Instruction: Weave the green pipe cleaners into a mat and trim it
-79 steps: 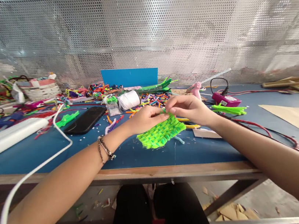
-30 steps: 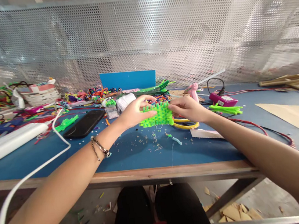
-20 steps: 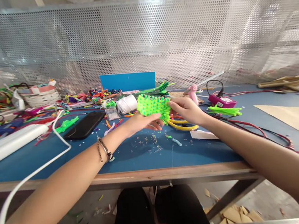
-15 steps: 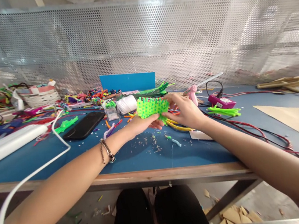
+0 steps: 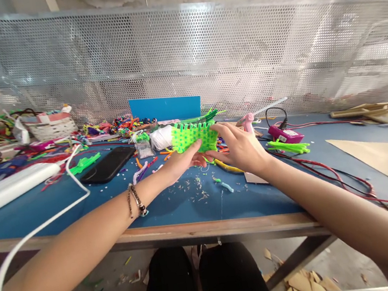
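Observation:
A woven piece of bright green pipe cleaners (image 5: 193, 137), checkered with darker green, is held up above the blue table. My left hand (image 5: 183, 161) grips its lower edge, the thumb lying across the front face and the fingers underneath. At its right edge my right hand (image 5: 241, 146) pinches the weave, fingertips at the upper corner and thumb lower down. Part of the right fingers' contact is hidden behind the piece. Just behind the weave lie a white roll (image 5: 161, 138) and a bundle of green pipe cleaners (image 5: 211, 114).
A black phone (image 5: 108, 165) and a white power strip (image 5: 16, 190) with its cable lie left. To the right are a pink glue gun (image 5: 248, 122), a magenta box (image 5: 286, 135), green pipe cleaners (image 5: 290, 146), red-black wires and tan card (image 5: 379, 158). Clippings (image 5: 200, 190) litter the front.
The woven piece has tilted to show more of its front face and top edge. My left thumb has moved up onto it. The view has shifted slightly.

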A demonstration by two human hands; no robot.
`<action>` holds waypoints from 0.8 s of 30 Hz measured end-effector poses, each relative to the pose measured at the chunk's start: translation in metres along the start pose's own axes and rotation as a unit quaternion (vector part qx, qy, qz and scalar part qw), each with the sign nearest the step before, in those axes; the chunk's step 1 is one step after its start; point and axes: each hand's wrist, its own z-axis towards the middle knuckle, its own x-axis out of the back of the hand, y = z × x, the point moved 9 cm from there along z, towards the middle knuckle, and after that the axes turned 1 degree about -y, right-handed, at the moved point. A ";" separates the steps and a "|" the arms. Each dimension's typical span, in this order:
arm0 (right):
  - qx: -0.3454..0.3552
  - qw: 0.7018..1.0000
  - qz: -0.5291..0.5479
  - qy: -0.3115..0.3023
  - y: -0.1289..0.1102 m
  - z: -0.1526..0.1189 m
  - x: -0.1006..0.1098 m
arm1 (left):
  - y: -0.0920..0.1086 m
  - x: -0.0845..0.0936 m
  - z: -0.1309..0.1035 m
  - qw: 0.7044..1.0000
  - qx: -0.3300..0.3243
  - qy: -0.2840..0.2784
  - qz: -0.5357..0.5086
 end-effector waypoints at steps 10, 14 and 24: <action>-0.019 0.997 -0.041 -0.065 0.001 0.000 -0.009 | 0.016 0.001 -0.004 0.954 -0.130 0.034 0.267; -0.029 0.992 -0.063 -0.103 -0.001 0.001 -0.013 | 0.014 0.009 -0.002 0.950 -0.133 0.072 0.273; -0.029 0.987 -0.082 -0.137 -0.007 0.002 -0.015 | 0.023 0.006 -0.009 0.957 -0.158 0.080 0.230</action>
